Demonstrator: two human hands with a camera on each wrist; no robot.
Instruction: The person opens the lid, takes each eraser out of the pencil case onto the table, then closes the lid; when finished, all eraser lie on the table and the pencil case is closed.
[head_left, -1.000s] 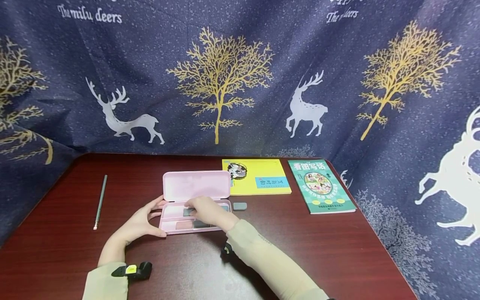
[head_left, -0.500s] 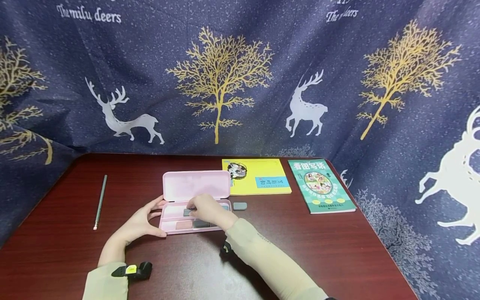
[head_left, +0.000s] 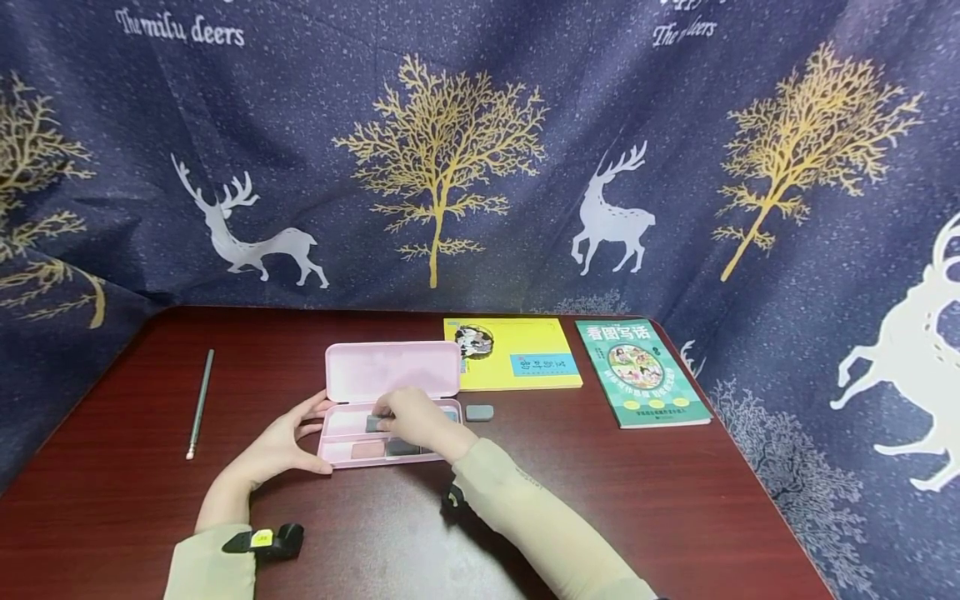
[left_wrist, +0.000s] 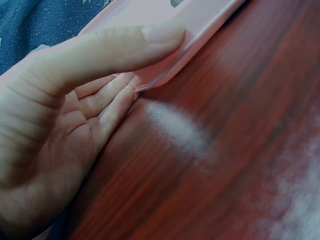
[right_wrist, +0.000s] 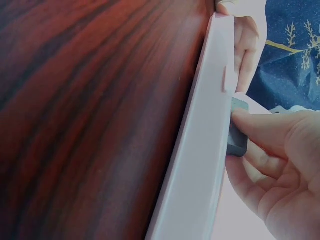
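Observation:
A pink pencil case [head_left: 393, 372] lies with its lid raised at the middle of the table. My left hand [head_left: 276, 448] holds its left end, thumb at the front corner and fingers toward the back; the thumb [left_wrist: 162, 37] lies over the rim in the left wrist view. Inside the back compartment, my right hand [head_left: 420, 423] pinches a dark grey eraser [right_wrist: 239, 137] between thumb and fingers. The front compartment holds a pink block like an eraser [head_left: 368, 450] and a dark block [head_left: 403, 448]. My right hand and wrist partly cover the case's right side.
Just right of the case lies another grey eraser [head_left: 480, 412]. A yellow book [head_left: 517, 367] sits behind it, and a green book [head_left: 645, 375] farther right. On the left lies a pencil [head_left: 200, 404]. A patterned blue cloth [head_left: 480, 167] hangs behind the table [head_left: 637, 500].
My right hand has shifted only very slightly at the back compartment, with the grey eraser still at its fingertips. The left hand and the pencil case have stayed in place.

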